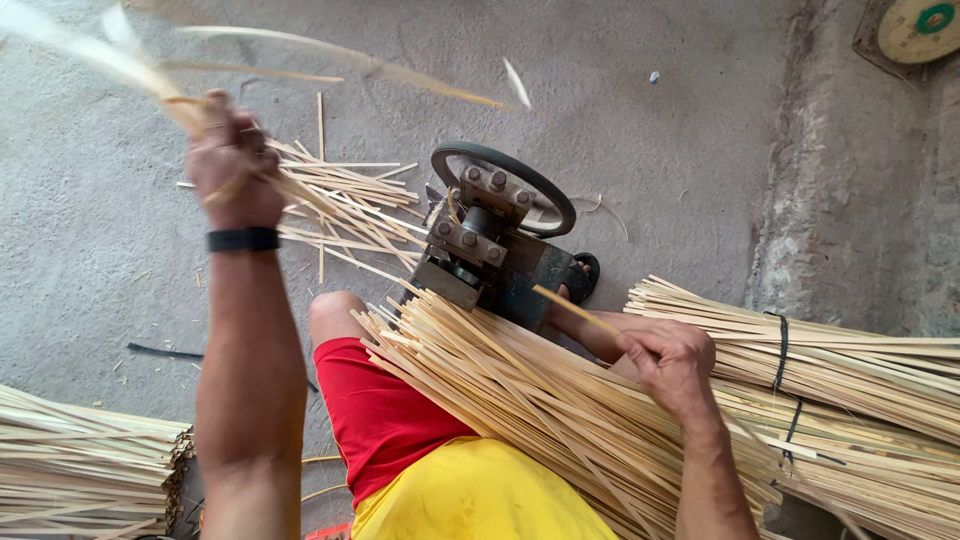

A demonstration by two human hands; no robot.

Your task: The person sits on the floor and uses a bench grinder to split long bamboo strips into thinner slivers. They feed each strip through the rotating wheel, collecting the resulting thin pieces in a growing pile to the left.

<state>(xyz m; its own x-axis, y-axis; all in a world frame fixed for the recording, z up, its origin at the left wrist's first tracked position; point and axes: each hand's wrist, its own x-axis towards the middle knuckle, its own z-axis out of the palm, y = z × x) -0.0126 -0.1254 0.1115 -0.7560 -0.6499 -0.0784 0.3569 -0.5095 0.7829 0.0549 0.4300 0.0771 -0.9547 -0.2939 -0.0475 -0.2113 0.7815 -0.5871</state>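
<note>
Far left of the machine (490, 245), low down, a stack (85, 465) of bamboo strips lies on the floor (90, 260).

My left hand (232, 160) is raised, up and left of the machine, a black band (243, 240) on the wrist. Its fingers are closed around thin slivers (130, 65), which fan out blurred above the fist and trail down toward the machine.

Between that hand and the machine, loose slivers lie scattered in a pile (345, 205) on the floor.

The machine is a small dark metal block with bolted plates and a round wheel (505, 185) on its far side. Just below it, a sheaf (520, 400) of pale strips lies across my lap, over red and yellow shorts (400, 440), its near ends almost touching the machine.

Right of the machine and lower, my right hand (670, 360) rests on the sheaf, fingers pinched narrow on one strip (575, 308) that points up-left toward the machine.

Farther right, bundles (860, 360) of strips bound with black ties lie beside a concrete step (830, 180). Top right, well away from the machine, is a pale disc (918, 28) with a green centre.
</note>
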